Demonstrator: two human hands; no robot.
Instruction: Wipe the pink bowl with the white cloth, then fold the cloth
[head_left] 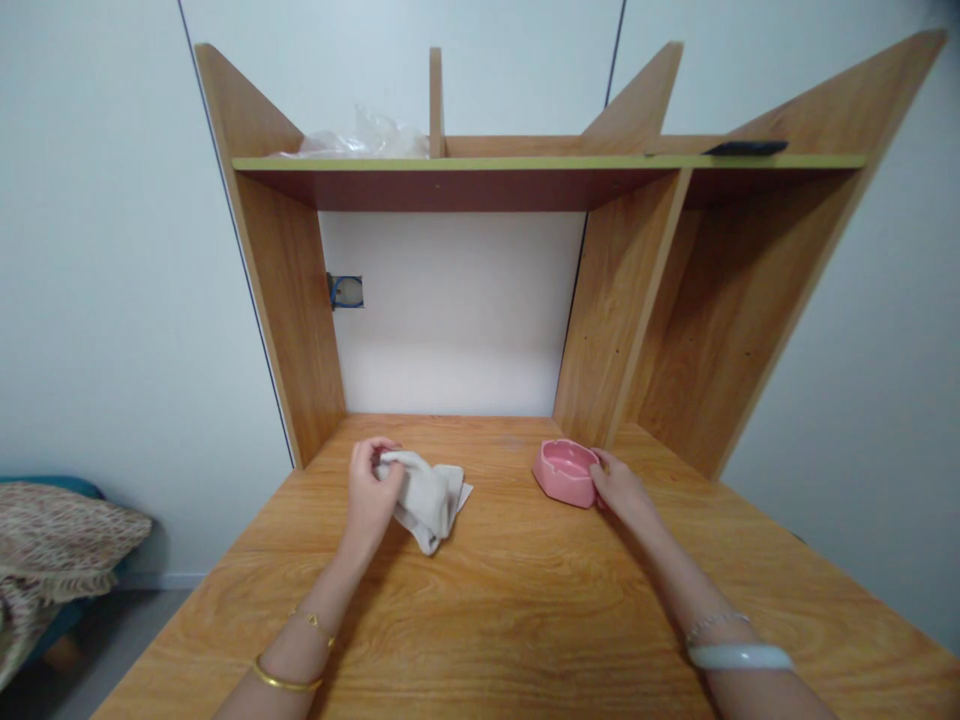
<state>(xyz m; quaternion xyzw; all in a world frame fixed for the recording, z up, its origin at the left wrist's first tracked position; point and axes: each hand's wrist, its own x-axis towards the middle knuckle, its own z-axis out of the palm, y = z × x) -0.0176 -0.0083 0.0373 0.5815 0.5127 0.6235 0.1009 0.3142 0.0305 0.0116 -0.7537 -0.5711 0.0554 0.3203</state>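
Observation:
My left hand pinches the left edge of a crumpled whitish cloth, whose right side droops toward the desk; whether it touches the wood all along, I cannot tell. To the right, my right hand grips the right rim of a pink ashtray with angular sides and notches in its rim. The ashtray is upright, on or just above the wooden desktop. A stretch of bare wood separates cloth and ashtray.
Behind the desktop rises a wooden hutch, its shelf holding a clear plastic bag and a flat dark object. An uncovered socket box shows in the back wall. At far left, a fringed blanket lies over blue furniture.

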